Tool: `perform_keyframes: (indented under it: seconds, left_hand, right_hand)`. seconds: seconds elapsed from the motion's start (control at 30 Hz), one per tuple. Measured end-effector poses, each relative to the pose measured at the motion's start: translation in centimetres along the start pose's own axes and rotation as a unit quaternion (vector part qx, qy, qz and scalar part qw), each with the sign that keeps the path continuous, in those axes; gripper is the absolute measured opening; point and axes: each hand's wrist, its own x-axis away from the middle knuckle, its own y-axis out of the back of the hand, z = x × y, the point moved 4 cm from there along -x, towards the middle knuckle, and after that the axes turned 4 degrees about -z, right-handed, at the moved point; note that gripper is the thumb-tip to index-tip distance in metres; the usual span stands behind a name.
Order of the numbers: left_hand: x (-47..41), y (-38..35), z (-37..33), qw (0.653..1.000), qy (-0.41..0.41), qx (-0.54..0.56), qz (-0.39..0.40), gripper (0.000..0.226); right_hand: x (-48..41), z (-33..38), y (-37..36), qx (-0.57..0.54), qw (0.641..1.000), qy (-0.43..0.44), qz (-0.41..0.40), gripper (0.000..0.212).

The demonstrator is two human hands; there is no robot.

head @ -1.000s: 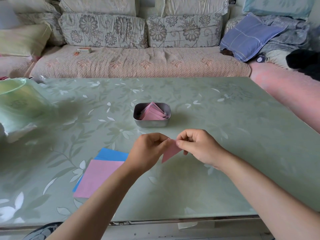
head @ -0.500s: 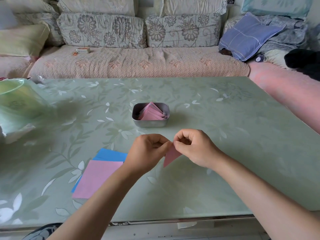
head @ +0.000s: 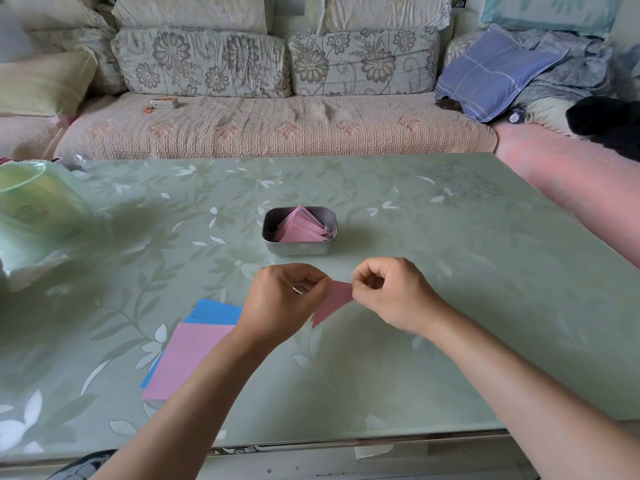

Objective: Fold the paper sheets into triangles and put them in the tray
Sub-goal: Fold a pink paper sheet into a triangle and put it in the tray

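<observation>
Left hand (head: 287, 299) and right hand (head: 388, 292) pinch pink triangle (head: 334, 301) at frame centre; press crease flat, then drop in tray (head: 299, 249) above.

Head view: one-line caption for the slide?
Left hand and right hand pinch a pink paper triangle over the table, before a metal tray of pink triangles; flat sheets lie left.

One head-worn wide-angle camera is looking forward and down, close over the green leaf-patterned table (head: 485, 323), facing the floral-cushioned sofa (head: 277, 126).
</observation>
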Motion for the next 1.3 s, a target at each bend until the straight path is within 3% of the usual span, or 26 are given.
perform_keyframes:
  seconds: [0.27,0.37,0.43,0.53,0.73,0.83,0.9,1.07,1.2,1.3]
  left_hand:
    - [-0.8,2.1,0.7,0.997,0.052,0.024,-0.045,0.017]
    - [-0.9,2.2,0.6,0.997,0.054,0.033,-0.038,0.018]
    - [-0.7,1.8,0.5,0.998,0.050,0.039,-0.017,0.017]
    - [-0.5,1.4,0.4,0.998,0.044,0.043,-0.002,0.017]
    - [-0.5,1.3,0.3,1.000,-0.006,-0.005,0.012,0.022]
    - [0.1,0.8,-0.7,0.998,-0.047,-0.016,0.031,0.010]
    - [0.3,0.5,-0.9,0.997,-0.065,-0.025,0.040,0.021]
    - [0.1,0.6,-0.8,0.995,-0.061,-0.047,0.058,0.023]
    - [-0.4,1.4,-0.5,0.993,-0.065,-0.074,0.062,0.008]
    - [-0.8,2.2,0.4,0.992,-0.052,-0.100,0.058,0.018]
  right_hand:
    - [-0.4,-1.4,1.1,0.051,0.998,-0.007,-0.031,0.019]
    - [-0.3,-1.3,1.0,0.015,0.999,0.003,-0.036,0.014]
    - [-0.2,-0.6,0.7,-0.023,0.999,0.017,-0.029,0.004]
    - [-0.1,0.1,0.1,-0.052,0.998,0.030,-0.013,0.007]
    - [-0.1,0.6,-0.1,-0.016,0.999,0.043,0.003,0.021]
    - [0.2,1.1,-0.5,0.006,0.998,0.056,0.021,0.021]
    - [0.5,1.5,-0.6,0.022,0.997,0.073,0.026,0.016]
    - [0.8,1.9,-0.7,0.041,0.994,0.101,0.027,0.014]
    - [0.7,1.9,-0.5,0.030,0.995,0.089,0.018,0.015]
    - [0.4,1.5,-0.2,0.022,0.997,0.078,0.007,0.015]
